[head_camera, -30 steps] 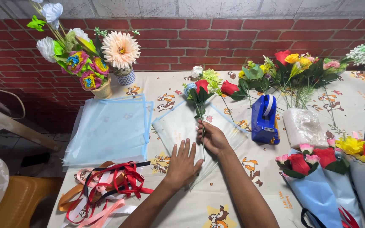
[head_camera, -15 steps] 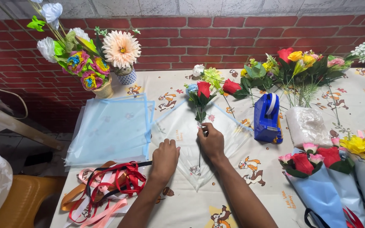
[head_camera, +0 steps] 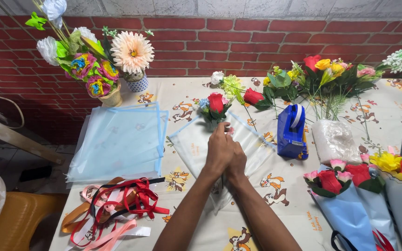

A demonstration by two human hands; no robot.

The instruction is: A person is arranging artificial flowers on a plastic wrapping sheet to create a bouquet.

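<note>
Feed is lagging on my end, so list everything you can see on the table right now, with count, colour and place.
Small bunch: one, red rose with pale blue bloom, on the spread wrap.
Spread wrap: one, translucent pale blue, table centre.
Sheet stack: one pile, pale blue, left.
Ribbons: tangle, red, pink, black, orange, front left.
Tape dispenser: one, blue, right of centre.
Loose flowers: heap, mixed colours, back right.
Wrapped bouquets: several, blue wrap, front right.
Flower pots: two, back left.
Left hand: over the stems.
Right hand: beside it, touching.
</note>
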